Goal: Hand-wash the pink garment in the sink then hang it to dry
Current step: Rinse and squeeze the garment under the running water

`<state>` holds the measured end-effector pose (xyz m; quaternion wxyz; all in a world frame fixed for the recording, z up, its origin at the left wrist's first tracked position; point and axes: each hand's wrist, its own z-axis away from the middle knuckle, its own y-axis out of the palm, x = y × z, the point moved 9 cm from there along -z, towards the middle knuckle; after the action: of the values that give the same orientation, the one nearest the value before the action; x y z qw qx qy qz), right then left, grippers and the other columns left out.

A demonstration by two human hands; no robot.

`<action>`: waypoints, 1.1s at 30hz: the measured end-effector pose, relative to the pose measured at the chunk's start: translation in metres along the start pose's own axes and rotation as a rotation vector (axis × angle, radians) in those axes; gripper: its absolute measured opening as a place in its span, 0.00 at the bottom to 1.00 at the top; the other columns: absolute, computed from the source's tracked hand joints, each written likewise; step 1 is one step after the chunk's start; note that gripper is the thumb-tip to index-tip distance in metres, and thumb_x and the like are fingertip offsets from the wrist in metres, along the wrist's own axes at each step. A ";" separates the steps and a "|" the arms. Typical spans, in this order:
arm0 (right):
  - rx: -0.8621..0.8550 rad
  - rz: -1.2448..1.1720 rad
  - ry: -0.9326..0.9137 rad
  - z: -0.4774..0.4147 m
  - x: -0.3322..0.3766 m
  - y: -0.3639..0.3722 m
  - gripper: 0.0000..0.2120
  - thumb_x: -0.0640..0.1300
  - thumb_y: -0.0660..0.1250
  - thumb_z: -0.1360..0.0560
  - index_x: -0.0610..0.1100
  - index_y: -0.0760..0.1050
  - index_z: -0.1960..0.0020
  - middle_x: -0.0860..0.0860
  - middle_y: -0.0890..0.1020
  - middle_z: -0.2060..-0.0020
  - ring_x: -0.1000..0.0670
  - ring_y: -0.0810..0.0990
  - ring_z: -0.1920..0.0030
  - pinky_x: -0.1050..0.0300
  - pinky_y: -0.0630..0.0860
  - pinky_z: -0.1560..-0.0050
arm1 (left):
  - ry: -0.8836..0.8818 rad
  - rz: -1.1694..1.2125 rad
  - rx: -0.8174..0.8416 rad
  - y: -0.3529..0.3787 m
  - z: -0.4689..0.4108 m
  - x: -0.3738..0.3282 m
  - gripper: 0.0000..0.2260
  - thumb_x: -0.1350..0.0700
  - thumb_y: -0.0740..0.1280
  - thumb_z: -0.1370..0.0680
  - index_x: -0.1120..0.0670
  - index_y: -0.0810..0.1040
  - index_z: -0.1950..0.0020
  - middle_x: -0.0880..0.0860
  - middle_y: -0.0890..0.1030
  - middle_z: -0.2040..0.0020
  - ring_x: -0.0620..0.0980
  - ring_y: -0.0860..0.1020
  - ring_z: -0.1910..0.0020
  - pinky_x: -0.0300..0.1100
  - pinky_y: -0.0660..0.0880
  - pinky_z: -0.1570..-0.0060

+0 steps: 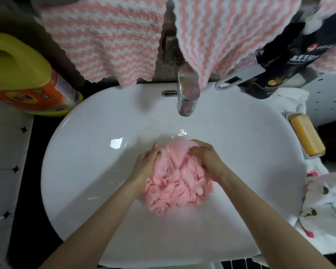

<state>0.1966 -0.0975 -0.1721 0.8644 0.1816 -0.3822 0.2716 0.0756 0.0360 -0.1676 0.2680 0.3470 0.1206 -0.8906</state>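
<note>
Nearest to the camera are two bare forearms, the left forearm (97, 216) and the right forearm (260, 206), which reach from the lower edge into the white sink (85, 152), toward the tap (188, 94). Straight in front of the tap, on the bottom of the basin, lies the pink garment (177, 183), crumpled into a wet bundle with many folds; clear water with bright glints stands around its far end. The left hand (145, 164) is at the side of the bundle that is left of the tap, its fingers bent into the cloth, so this grip is closed on the garment. The right hand (208, 156) lies over the end closest to the tap, fingers curled over the cloth (the fingertips are hidden in the folds), so this grip is closed on the garment too. Whether water runs from the tap I cannot tell. To the right of the tap a flat metal lever (239, 77) points away, and beyond it stands a dark bottle (275, 61). Further right of the tap, a yellow soap bar (306, 135) rests in a white soap dish (291, 117). Far left of the tap stands a yellow detergent jug (21, 74) with an orange label. Behind and above the tap hang two pink-and-white striped cloths, the left towel (105, 35) and the right towel (217, 32), whose lower corner comes down to the top of the tap.
</note>
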 end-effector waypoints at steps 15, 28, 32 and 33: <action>-0.067 1.224 -0.463 0.031 -0.051 0.048 0.27 0.68 0.46 0.23 0.58 0.67 0.31 0.52 0.60 0.25 0.45 0.61 0.27 0.44 0.55 0.28 | 0.723 -1.246 -0.371 0.029 0.040 0.037 0.30 0.40 0.61 0.33 0.58 0.73 0.38 0.58 0.77 0.48 0.59 0.76 0.50 0.52 0.73 0.51; -0.513 1.258 -0.313 -0.042 0.011 0.039 0.22 0.52 0.49 0.26 0.40 0.76 0.63 0.43 0.80 0.70 0.43 0.79 0.68 0.57 0.67 0.68 | 0.699 -1.286 -0.185 0.033 -0.043 -0.010 0.11 0.56 0.60 0.25 0.58 0.80 0.50 0.53 0.81 0.64 0.53 0.81 0.66 0.42 0.73 0.69; -0.387 0.546 -0.083 -0.034 0.000 0.011 0.12 0.54 0.60 0.23 0.48 0.76 0.57 0.49 0.77 0.67 0.48 0.74 0.66 0.55 0.69 0.62 | 0.434 -0.645 -0.072 -0.004 -0.039 -0.023 0.08 0.54 0.66 0.24 0.51 0.76 0.46 0.55 0.80 0.54 0.53 0.78 0.55 0.39 0.67 0.60; -0.369 0.368 -0.110 -0.021 0.007 0.003 0.06 0.51 0.63 0.24 0.51 0.76 0.54 0.51 0.79 0.66 0.50 0.75 0.66 0.55 0.72 0.62 | 0.446 -0.462 -0.052 -0.013 -0.028 -0.030 0.09 0.51 0.67 0.26 0.45 0.75 0.46 0.52 0.79 0.54 0.48 0.77 0.57 0.36 0.68 0.60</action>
<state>0.2107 -0.0819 -0.1805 0.7967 -0.0371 -0.4985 0.3398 0.1023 0.0701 -0.1671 0.0344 0.4902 0.2747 -0.8265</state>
